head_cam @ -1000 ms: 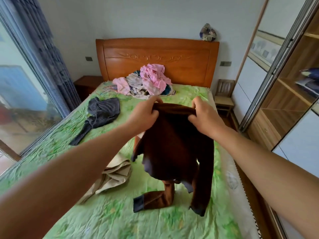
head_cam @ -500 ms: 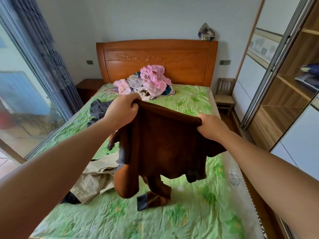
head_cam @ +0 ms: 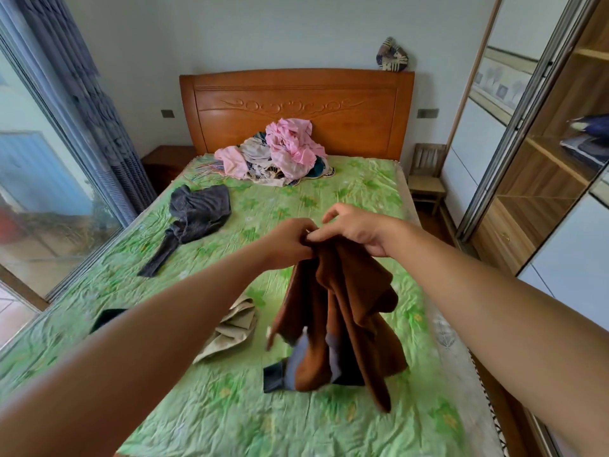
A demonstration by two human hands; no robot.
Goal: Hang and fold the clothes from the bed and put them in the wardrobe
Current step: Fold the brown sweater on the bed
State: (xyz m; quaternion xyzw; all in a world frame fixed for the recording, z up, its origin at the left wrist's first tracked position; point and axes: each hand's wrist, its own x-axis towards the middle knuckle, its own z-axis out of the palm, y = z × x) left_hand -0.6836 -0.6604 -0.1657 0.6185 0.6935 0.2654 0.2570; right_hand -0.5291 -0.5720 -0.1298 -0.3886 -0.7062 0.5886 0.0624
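Hands that were spread apart half a second ago now meet, doubling the brown garment over along its top edge.
The left hand grips the gathered edge in curled fingers. The right hand pinches it just beside, forefinger lifted free, with both arms stretched forward. Held up, the cloth hangs straight over the bed, likely to even the halves before it goes to the wardrobe.
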